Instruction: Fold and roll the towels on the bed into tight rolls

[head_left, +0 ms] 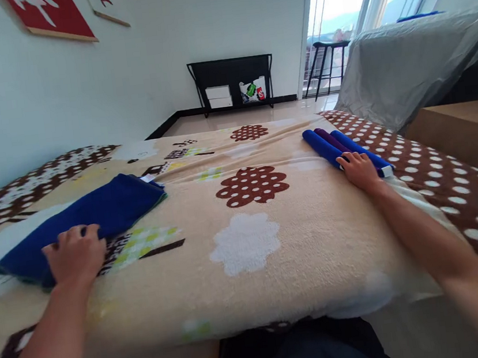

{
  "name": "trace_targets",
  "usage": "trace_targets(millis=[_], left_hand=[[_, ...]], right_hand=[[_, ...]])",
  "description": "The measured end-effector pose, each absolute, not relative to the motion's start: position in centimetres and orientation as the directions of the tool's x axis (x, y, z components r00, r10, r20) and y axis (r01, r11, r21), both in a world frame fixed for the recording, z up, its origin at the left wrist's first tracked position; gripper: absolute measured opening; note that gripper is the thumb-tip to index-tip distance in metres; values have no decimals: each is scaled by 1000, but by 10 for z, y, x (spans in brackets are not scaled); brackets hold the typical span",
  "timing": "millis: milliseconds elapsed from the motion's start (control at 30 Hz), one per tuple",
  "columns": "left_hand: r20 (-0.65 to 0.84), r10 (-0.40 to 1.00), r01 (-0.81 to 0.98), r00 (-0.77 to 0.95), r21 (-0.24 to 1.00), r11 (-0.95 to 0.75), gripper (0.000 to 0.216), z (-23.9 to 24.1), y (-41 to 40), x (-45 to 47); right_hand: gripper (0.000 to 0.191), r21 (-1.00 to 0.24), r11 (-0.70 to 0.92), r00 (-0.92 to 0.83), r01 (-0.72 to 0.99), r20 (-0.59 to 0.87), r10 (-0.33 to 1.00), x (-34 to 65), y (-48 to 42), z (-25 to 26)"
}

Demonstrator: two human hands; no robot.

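Observation:
A flat dark blue towel (pixel 107 209) with a small white tag at its far corner lies on the left of the blanket (pixel 316 239). My left hand (pixel 76 251) rests on its near edge, fingers bent and apart. Three rolled towels lie side by side on the right: a blue roll (pixel 320 147), a purple roll (pixel 330 140) in the middle, and another blue roll (pixel 359 145) with a white tag at its near end. Over the near ends of the left and middle rolls lies my right hand (pixel 360 171), its fingers pointing forward and slightly apart.
The beige blanket has brown polka-dot borders. Beyond it a black rack (pixel 231 78) holds white boxes and a printed bag. At the right are a sheet-covered piece of furniture (pixel 415 53), a cardboard box (pixel 460 134) and a black stool (pixel 330 49) near the window.

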State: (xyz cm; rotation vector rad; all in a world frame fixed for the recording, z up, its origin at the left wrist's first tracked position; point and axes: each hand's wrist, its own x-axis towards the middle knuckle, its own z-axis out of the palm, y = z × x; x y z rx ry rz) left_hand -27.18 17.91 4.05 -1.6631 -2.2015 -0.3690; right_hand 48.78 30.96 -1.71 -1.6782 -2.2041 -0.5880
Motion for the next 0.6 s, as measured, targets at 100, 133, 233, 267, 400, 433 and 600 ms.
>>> trace_targets(millis=[100,133,233,267,400,433,600], left_hand=[[378,846,925,-376,93,369,28,47,183,-280],[366,842,918,-397,135,374,28,52,184,-283],[358,807,881,-469,249,402,28,67,185,-292],[364,784,860,-503,298,413,27,72,186,-295],[437,661,780,-611,478,405,27,90,187,-295],[463,636,773,-617,507,381,27,95,188,-292],[627,539,805,-563,563,186,31,119,192,-263]], right_hand=[[45,192,242,-306,951,491,815,495,307,-22],[49,216,239,-318,947,503,804,497,306,-24],[60,235,226,-322,945,554,768,497,299,-22],[62,222,228,-316,948,573,756,495,295,-19],[58,154,266,-302,951,628,717,478,280,4],[56,135,283,-302,950,636,710,472,277,11],[41,67,434,-366,898,660,656,430,259,39]])
